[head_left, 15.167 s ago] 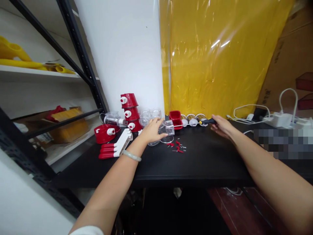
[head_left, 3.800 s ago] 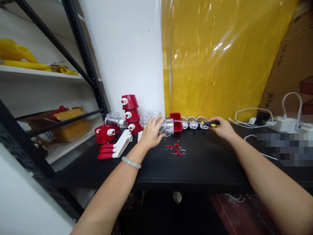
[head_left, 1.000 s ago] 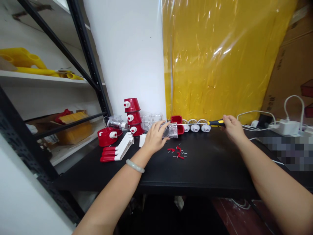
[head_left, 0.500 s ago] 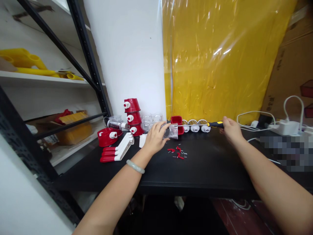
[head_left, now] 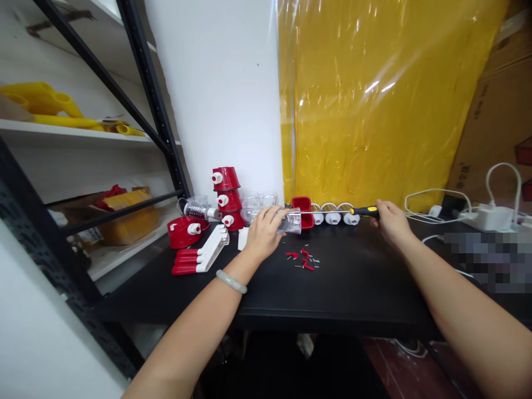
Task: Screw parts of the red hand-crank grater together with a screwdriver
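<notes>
My left hand [head_left: 266, 230] is wrapped over a clear plastic housing [head_left: 294, 221] above the black table, hiding much of it. My right hand [head_left: 390, 221] grips the black and yellow handle of a long screwdriver [head_left: 366, 211]. Its thin shaft runs left, level, to the clear housing; the tip is hard to make out there. Below the housing lie several small red plastic pieces [head_left: 306, 265] and loose screws [head_left: 298, 266]. Just behind the housing are red containers [head_left: 306, 220].
White-ended grater drums [head_left: 332, 217] stand in a row at the back. To the left are stacked red bases [head_left: 228, 199], another red base [head_left: 183, 233] and red-and-white handles [head_left: 208, 255]. A white charger with cables [head_left: 492, 216] lies at right. A black shelf frame [head_left: 153, 105] rises at far left.
The screwdriver and my right hand have shifted very slightly left toward the clear housing. My left hand keeps its hold on the housing.
</notes>
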Available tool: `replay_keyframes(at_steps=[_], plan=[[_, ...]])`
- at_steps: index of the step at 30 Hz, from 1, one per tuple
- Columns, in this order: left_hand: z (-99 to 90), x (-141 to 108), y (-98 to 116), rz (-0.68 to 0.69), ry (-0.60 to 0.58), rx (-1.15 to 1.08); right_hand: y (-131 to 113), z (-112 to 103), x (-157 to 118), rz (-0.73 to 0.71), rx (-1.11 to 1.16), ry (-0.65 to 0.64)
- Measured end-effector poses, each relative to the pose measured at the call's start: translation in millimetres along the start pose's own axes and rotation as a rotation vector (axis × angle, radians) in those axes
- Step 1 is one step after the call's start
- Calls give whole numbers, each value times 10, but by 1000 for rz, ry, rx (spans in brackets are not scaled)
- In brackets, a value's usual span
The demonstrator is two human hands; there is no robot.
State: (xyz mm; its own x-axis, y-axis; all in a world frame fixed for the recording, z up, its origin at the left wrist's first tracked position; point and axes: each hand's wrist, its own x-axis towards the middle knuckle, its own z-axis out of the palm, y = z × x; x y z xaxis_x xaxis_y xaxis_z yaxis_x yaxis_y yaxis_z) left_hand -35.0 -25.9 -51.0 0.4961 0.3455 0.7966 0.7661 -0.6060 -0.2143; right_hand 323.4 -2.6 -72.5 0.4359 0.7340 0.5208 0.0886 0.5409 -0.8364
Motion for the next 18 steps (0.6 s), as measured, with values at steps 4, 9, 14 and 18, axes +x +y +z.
replay_keyframes(at_steps=[4, 9, 14, 18], plan=[[7, -5, -14, -13, -7, -4, -134, 71, -16, 115, 303, 25], [-6, -3, -28, -42, 5, 0, -192, 35, -48, 287, 343, -111], [-18, 2, -54, -58, -3, 2, -144, 0, -72, 140, 100, -141], [-22, 5, -58, -66, -3, -9, -152, 19, -75, 109, 170, -183]])
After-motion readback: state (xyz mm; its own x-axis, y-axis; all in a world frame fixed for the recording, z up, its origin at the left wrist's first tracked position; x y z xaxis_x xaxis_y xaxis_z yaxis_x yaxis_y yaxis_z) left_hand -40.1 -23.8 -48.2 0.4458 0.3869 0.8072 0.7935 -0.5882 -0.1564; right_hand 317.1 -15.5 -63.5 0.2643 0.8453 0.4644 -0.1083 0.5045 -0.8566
